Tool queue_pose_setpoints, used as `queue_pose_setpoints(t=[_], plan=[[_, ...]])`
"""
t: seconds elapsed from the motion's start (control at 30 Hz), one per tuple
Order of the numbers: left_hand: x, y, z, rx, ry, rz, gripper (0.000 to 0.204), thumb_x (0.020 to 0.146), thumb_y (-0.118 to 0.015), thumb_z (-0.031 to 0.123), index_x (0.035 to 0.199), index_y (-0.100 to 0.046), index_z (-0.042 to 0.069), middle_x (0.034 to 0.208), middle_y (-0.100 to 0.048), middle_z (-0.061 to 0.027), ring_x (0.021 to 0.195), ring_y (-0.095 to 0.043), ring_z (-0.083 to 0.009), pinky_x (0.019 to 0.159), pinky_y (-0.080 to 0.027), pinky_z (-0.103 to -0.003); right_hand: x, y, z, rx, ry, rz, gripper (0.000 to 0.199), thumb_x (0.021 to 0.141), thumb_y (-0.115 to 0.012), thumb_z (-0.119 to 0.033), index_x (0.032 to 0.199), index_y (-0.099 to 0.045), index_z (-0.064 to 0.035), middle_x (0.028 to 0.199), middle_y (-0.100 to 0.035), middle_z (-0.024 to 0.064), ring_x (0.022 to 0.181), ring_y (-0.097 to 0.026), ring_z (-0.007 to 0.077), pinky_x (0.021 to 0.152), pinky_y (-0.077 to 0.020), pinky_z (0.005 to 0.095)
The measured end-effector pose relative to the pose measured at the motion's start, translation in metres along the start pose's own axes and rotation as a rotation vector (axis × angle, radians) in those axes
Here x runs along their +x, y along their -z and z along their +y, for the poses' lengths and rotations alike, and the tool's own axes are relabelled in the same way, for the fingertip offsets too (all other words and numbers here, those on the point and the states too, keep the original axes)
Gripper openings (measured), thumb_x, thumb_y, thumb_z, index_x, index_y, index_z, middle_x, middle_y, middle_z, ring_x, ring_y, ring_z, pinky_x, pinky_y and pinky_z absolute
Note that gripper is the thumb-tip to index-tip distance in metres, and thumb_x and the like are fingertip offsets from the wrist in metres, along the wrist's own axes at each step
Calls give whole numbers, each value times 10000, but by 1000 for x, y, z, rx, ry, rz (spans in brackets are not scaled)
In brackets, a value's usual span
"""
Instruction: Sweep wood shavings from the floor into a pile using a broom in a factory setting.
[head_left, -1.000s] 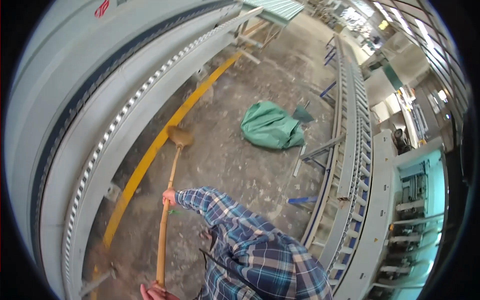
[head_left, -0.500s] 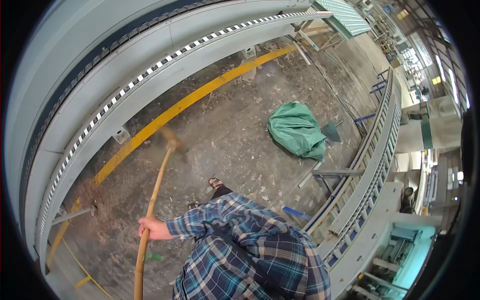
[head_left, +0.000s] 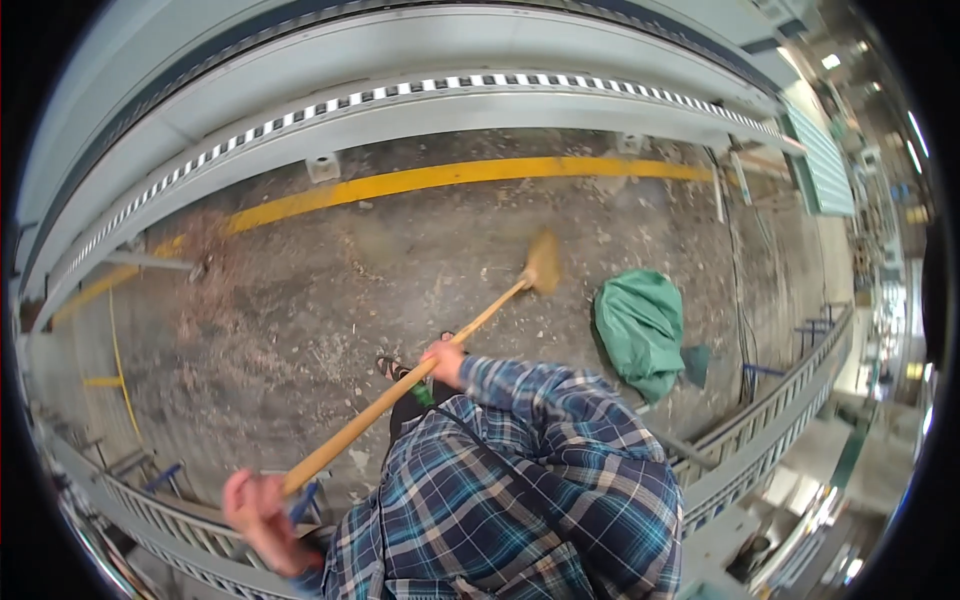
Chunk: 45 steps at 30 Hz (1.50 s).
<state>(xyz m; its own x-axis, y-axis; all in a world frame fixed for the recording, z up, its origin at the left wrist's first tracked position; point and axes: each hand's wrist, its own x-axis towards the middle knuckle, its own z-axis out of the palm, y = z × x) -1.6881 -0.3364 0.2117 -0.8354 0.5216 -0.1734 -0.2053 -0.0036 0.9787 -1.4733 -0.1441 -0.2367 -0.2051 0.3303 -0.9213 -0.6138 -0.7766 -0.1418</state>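
Observation:
A long-handled broom (head_left: 385,400) slants across in front of me, its straw-coloured head (head_left: 543,262) on the floor ahead, smeared by motion. My right hand (head_left: 445,362) is closed around the middle of the light wooden handle. At the handle's upper end, at lower left, my left hand (head_left: 262,515) is curled against it, somewhat blurred. Bits of pale debris (head_left: 300,345) and a patch of reddish-brown dust (head_left: 210,270) lie on the floor. To the right of the broom head rests a crumpled green sack (head_left: 640,335), apart from it.
A long grey machine frame (head_left: 480,110) runs across the far side, with a yellow floor line (head_left: 430,178) before it. Roller conveyors (head_left: 790,400) stand at right and behind at lower left. A dark green flat piece (head_left: 696,363) lies beside the sack; cables (head_left: 740,300) run beyond.
The view has turned to the right. The broom head has swung right, closer to the green sack. My left hand has come into view at the handle's end.

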Motion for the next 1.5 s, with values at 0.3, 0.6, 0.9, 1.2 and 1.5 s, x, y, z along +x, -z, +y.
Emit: queue_pose_setpoints(t=[0.3,0.6,0.9,1.2,1.5], plan=[[-112,52,177,-19,-654,410,141,904,-447,41,1041,-476,27,522,-226,23,434,-213,-92,524,-401,-331,-190,-171,177,-189,-747,-375,117,887,-557,-61,858,-450,-24,660,-493,97,646,-550,268,673,-514,446],[-13,86,31,26,-131,407,252,888,-597,162,1076,-534,5,754,-567,-66,669,-537,-95,673,-446,-207,-17,-282,107,-339,-279,-421,68,868,-501,-38,838,-440,-43,585,-450,111,501,-509,252,484,-476,403],[50,246,41,33,-262,487,136,941,-501,113,1005,-547,2,602,-373,24,536,-351,-65,785,-465,-308,33,-326,325,-506,-400,-369,188,817,-513,38,914,-369,-34,622,-441,82,495,-491,231,469,-475,411],[83,319,54,-61,-137,662,111,918,-525,79,999,-552,9,625,-412,14,554,-384,-85,707,-444,-287,-27,-395,396,-747,-168,-532,137,876,-571,-104,812,-489,-13,591,-519,114,530,-554,248,524,-513,414],[94,420,76,-51,-233,655,297,900,-568,150,1142,-515,-15,647,-471,-2,556,-422,-94,632,-436,-265,-11,-392,506,-687,-537,-240,122,864,-483,-5,786,-407,-58,629,-405,57,511,-434,181,497,-436,323]])
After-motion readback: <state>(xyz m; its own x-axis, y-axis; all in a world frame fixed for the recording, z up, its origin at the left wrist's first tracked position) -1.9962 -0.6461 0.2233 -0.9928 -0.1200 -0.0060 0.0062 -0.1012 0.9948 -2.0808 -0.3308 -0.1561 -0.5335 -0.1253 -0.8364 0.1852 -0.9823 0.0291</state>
